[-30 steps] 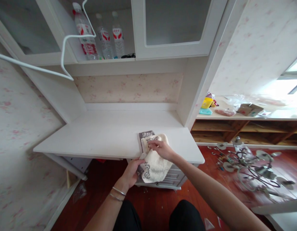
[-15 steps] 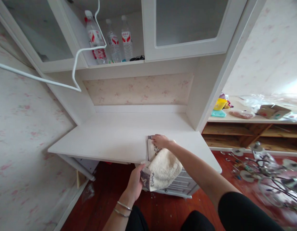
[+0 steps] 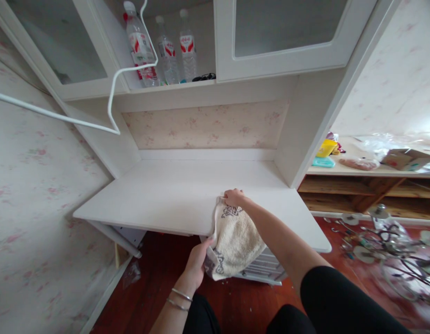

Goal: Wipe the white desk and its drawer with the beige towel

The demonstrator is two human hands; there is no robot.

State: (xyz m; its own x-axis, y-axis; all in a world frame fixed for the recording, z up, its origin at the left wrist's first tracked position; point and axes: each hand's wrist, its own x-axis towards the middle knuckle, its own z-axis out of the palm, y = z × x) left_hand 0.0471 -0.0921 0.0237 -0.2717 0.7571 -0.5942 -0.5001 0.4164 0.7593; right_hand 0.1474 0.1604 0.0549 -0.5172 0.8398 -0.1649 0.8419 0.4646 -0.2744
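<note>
Cream towel (image 3: 235,239): draped over the white bench's (image 3: 159,199) front edge, my right hand (image 3: 233,197) pinning its top corner there, my left hand (image 3: 198,259) pinching the hanging lower corner below. Risk: most of it hangs off; if either grip loosens, it may slide to the floor (image 3: 152,278).

White desk (image 3: 173,195), red wood floor (image 3: 159,260)

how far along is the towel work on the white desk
Done: nothing clearly finished; no wiped patch can be told on the desk. In hand: the cream towel drapes over the front edge, the right hand pressing its top on the desktop, the left hand in a grip on its lower corner. Left: the bare desktop.
</note>
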